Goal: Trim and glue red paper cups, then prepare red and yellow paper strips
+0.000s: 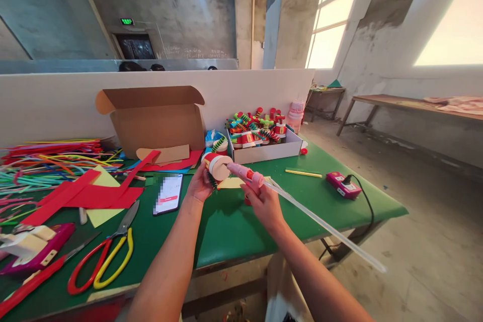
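Observation:
My left hand [201,184] is closed round a red and white paper cup [219,167] tipped on its side, its round base turned to the right. Green fuzzy pipe cleaner pieces stick out from the cup. In my right hand [264,205] is a pink glue gun [247,174], its nozzle at the cup's base; whether it touches I cannot tell. A long clear glue stick [328,225] trails out of the gun's back end. Below the gun, a piece of pale yellow paper [231,183] lies on the green table [222,241].
A white box [269,152] of finished cup figures stands behind. Scissors [113,249], a phone [168,194], red paper strips [109,196] and pipe cleaners [56,156] lie left. An open cardboard box [156,128] leans at the divider. A purple power strip [343,185] sits right.

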`<state>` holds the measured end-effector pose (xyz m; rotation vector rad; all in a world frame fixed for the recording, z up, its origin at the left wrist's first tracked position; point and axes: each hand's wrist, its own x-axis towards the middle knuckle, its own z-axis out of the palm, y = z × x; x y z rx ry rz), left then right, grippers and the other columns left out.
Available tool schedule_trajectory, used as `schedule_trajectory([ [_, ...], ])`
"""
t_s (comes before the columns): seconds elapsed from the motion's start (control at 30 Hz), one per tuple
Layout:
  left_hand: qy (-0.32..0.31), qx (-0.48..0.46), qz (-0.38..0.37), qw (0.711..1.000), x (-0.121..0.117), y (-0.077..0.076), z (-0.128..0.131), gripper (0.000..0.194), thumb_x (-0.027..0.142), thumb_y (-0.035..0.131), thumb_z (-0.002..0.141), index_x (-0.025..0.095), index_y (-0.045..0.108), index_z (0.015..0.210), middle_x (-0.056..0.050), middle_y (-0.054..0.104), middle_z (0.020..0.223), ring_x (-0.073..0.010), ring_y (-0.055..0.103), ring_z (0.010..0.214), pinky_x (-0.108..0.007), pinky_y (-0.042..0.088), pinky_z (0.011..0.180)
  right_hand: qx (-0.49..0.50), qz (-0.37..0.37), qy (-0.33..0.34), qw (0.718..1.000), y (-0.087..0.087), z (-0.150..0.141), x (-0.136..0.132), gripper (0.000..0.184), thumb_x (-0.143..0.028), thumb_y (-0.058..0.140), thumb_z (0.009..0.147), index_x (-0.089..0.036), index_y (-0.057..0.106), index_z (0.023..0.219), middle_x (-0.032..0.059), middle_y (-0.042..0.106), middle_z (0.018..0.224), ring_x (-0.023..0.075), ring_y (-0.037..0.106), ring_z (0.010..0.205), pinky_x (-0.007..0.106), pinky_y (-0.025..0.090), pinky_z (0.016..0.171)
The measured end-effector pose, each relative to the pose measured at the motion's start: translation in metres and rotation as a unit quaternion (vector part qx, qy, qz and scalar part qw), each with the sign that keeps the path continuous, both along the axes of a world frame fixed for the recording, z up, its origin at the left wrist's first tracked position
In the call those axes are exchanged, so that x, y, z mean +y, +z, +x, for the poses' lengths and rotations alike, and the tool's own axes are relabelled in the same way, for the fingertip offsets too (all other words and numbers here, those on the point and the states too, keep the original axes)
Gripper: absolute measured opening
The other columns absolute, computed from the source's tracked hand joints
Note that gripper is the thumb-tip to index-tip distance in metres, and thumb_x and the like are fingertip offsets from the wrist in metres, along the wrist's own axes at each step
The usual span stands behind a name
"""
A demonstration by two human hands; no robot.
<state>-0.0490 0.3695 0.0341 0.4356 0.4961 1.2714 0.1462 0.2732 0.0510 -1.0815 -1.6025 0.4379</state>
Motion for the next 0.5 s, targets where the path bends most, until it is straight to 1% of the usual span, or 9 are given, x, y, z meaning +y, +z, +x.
schedule_trajectory([
  [0.17, 0.009, -0.003, 0.0, 1.0, -0.0004, 0.0006, 0.0006, 0.043, 0.038, 0.051, 0.098, 0.018, 0.056, 0.136, -0.006, 0.079, 0.09, -0.021, 0.075, 0.084, -0.03, 0.061, 0.076, 0.024, -0.007, 0.015, 1.0, -0.0019, -0.0004, -0.0008, 0.042, -0.055, 0.053, 0.092, -0.019, 0.07, 0.103, 0.0015, 0.062, 0.064, 0.0191, 0.059, 0.06, 0.029, 0.048, 0.056],
  [0.23, 0.013, -0.004, 0.001, 1.0, -0.0002, 0.0003, 0.0006, 0.042, 0.038, 0.052, 0.098, 0.017, 0.057, 0.135, -0.007, 0.079, 0.091, -0.0209, 0.075, 0.084, -0.031, 0.061, 0.076, 0.024, -0.006, 0.019, 0.999, -0.0014, 0.0, -0.0011, 0.041, -0.055, 0.052, 0.092, -0.019, 0.07, 0.102, 0.0013, 0.062, 0.064, 0.0187, 0.058, 0.06, 0.028, 0.048, 0.056],
  [0.4, 0.016, -0.005, 0.0, 1.0, -0.0008, 0.0009, 0.0011, 0.039, 0.039, 0.057, 0.096, 0.016, 0.061, 0.128, -0.007, 0.079, 0.089, -0.0213, 0.075, 0.082, -0.03, 0.062, 0.072, 0.012, 0.006, 0.034, 0.999, 0.0029, 0.0009, -0.0028, 0.037, -0.051, 0.055, 0.092, -0.018, 0.07, 0.099, 0.0025, 0.065, 0.07, 0.0182, 0.059, 0.064, 0.028, 0.049, 0.059],
  [0.5, 0.018, -0.005, -0.001, 1.0, -0.0016, 0.0019, 0.0018, 0.035, 0.037, 0.053, 0.097, 0.016, 0.063, 0.124, -0.007, 0.079, 0.089, -0.021, 0.075, 0.081, -0.03, 0.062, 0.07, 0.019, 0.001, 0.03, 0.999, 0.0038, -0.0002, -0.0038, 0.037, -0.05, 0.054, 0.093, -0.018, 0.07, 0.101, 0.0037, 0.068, 0.074, 0.0191, 0.062, 0.068, 0.028, 0.05, 0.062],
])
